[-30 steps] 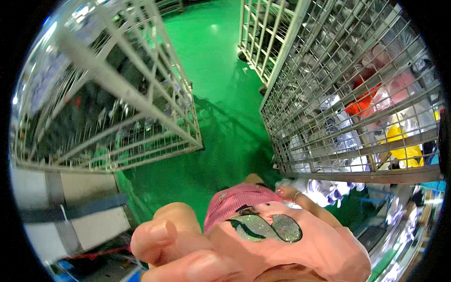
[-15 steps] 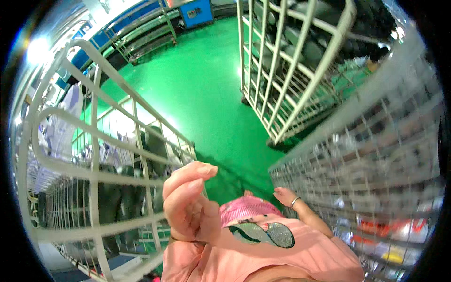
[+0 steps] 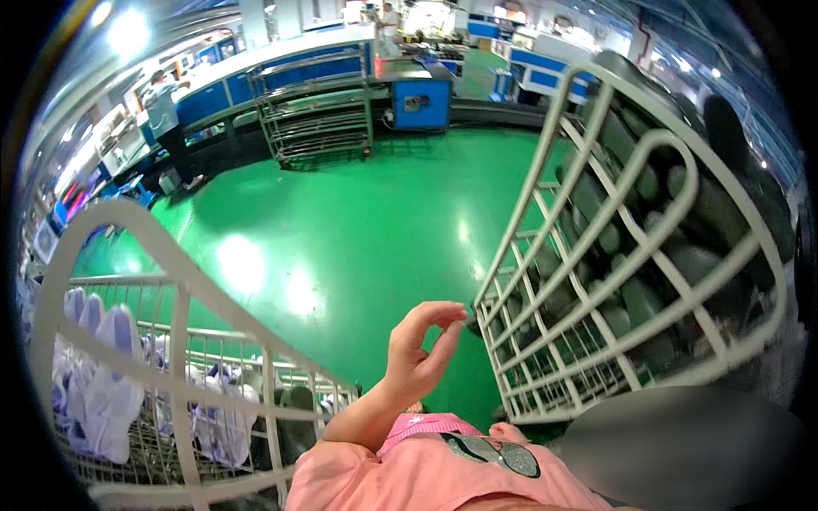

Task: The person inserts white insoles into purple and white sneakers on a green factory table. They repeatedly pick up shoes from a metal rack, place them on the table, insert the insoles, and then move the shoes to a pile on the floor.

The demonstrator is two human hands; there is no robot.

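My left hand (image 3: 423,347) is raised in front of my chest over the green floor, fingers loosely bent and the thumb held apart below them, nothing between. Low by my waist, my right hand (image 3: 509,433) shows only in part; its fingers are too small and hidden to read. Nearest to my left hand, on the right, stands a white wire cage cart (image 3: 545,387) with dark grey, rounded, elongated pieces (image 3: 635,298) piled inside. At my left is another white-framed cart (image 3: 179,341), holding white and lilac shoe-shaped pieces (image 3: 115,383) and a few dark ones.
Glossy green floor (image 3: 366,221) stretches ahead between the carts. Farther off stand a metal tiered rack (image 3: 315,111), a blue cabinet (image 3: 422,104) and long blue-and-white workbenches (image 3: 226,89). A person (image 3: 164,115) stands at the far left. A blurred grey patch covers the lower right.
My view has lifted and turned, so more of the room shows. The left hand has moved right and away from the left cart. The mesh cart on the right has left view.
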